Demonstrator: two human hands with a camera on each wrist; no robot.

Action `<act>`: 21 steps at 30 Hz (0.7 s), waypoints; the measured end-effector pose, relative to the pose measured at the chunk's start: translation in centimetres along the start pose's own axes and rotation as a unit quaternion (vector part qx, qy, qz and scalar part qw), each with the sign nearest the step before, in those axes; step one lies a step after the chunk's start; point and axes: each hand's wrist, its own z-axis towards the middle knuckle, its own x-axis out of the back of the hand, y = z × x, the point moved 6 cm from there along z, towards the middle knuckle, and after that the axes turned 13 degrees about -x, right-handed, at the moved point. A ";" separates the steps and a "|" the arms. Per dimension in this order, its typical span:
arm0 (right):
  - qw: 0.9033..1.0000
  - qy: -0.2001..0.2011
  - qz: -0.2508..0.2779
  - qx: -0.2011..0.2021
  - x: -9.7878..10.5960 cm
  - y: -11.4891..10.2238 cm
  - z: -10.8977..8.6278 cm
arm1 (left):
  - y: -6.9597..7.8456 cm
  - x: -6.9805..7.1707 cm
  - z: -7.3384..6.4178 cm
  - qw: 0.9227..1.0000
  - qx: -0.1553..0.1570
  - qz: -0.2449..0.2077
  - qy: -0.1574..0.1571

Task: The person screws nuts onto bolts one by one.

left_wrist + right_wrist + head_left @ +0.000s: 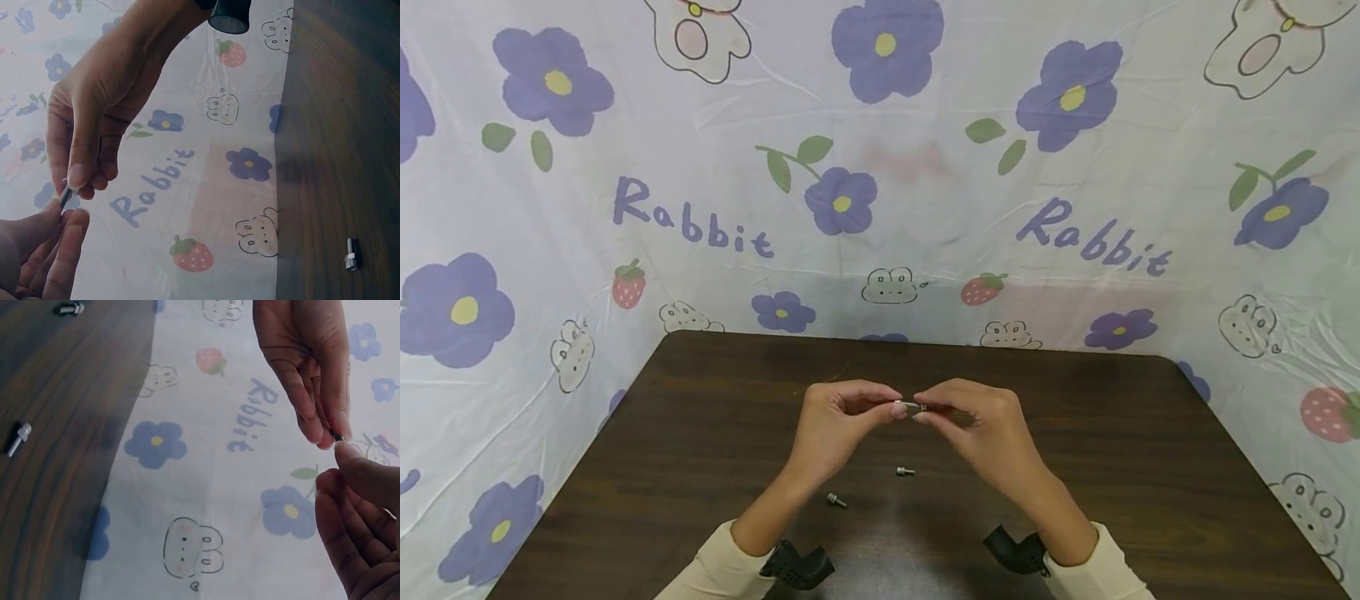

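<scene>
A small metal bolt (912, 406) is held level above the table between both hands. My left hand (838, 421) pinches its left end between thumb and fingertips. From the other side, my right hand (985, 425) pinches the right end, where a small ring-like piece shows by the fingertips; whether it is a nut or a washer I cannot tell. In the left wrist view the bolt's shank (65, 196) spans the gap between the two hands. Fingers cover most of it in the right wrist view.
Two more bolts, each with a thicker head end, lie on the dark wooden table (700, 450): one bolt (906, 472) below the hands, another bolt (837, 501) nearer and to the left. A patterned cloth (925, 233) hangs behind and around the table.
</scene>
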 end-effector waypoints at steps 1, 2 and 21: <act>1.000 0.003 0.006 -0.002 0.0 0.0 0.0 | 0.0 0.0 0.0 1.000 -0.002 -0.004 0.003; 1.000 0.006 0.010 -0.002 0.0 0.0 0.0 | 0.1 0.0 0.0 1.000 -0.003 -0.008 0.006; 1.000 0.013 0.024 -0.015 -0.1 0.3 0.1 | 1.0 -0.2 0.3 0.998 -0.025 -0.055 0.029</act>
